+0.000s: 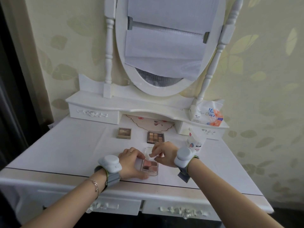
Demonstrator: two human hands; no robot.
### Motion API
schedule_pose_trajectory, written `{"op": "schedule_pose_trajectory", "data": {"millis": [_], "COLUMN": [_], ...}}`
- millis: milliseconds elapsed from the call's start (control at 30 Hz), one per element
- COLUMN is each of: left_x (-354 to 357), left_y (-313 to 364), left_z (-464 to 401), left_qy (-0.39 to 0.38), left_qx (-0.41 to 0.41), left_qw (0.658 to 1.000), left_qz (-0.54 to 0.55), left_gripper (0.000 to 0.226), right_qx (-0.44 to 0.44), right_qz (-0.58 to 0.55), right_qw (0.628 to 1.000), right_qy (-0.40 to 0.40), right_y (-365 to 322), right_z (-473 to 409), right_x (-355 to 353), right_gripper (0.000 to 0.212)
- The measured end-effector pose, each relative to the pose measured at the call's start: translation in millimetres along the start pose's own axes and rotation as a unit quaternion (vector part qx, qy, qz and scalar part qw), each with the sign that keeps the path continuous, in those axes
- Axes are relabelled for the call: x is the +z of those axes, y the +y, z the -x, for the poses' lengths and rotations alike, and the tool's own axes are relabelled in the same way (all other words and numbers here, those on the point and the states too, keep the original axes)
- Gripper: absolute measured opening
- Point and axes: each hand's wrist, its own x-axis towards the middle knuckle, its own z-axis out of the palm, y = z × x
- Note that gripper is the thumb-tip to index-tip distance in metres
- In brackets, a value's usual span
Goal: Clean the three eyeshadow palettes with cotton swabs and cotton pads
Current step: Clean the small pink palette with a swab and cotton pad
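A clear-cased pink eyeshadow palette [150, 167] lies open near the front of the white dressing table [69, 150]. My left hand [131, 162] grips its left side, thumb along the front edge. My right hand [162, 154] pinches a white cotton pad [152, 156] against the palette's far edge, by its open lid. A small brown palette [124, 133] lies further back on the left. A dark palette [155, 137] with several brown pans lies behind my hands.
A bag of cotton pads [195, 141] stands at the right, just behind my right wrist. A tissue pack [207, 115] sits on the right drawer shelf. An oval mirror [166, 46] covered with paper rises behind. A doily [149, 123] lies under the shelf.
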Motion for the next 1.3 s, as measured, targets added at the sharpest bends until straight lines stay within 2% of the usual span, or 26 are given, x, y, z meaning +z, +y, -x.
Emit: {"op": "schedule_pose_trajectory", "data": {"millis": [133,300,467,1000,1300], "left_x": [1,1,1,0,0], "left_y": [-1,1,1,4,2], "left_z": [-1,0,1,3,3], "left_qy": [-0.001,0.005,0.003,0.006,0.013], "left_qx": [0.001,-0.001,-0.001,-0.003,0.002], "left_qw": [1.000,1.000,1.000,1.000,1.000], "left_qz": [-0.005,-0.008,-0.009,-0.004,0.010], "left_gripper": [0.075,0.096,0.083,0.088,0.080], "right_qx": [-0.003,0.011,0.026,0.022,0.015], "right_qz": [0.003,0.005,0.000,0.004,-0.029], "right_qw": [1.000,1.000,1.000,1.000,0.999], "right_qy": [0.000,-0.008,-0.012,-0.009,0.000], "right_y": [2,12,18,13,7], "right_z": [3,11,21,38,51], "right_x": [0,-5,-8,-4,1], "right_gripper": [0.025,0.026,0.027,0.027,0.024]}}
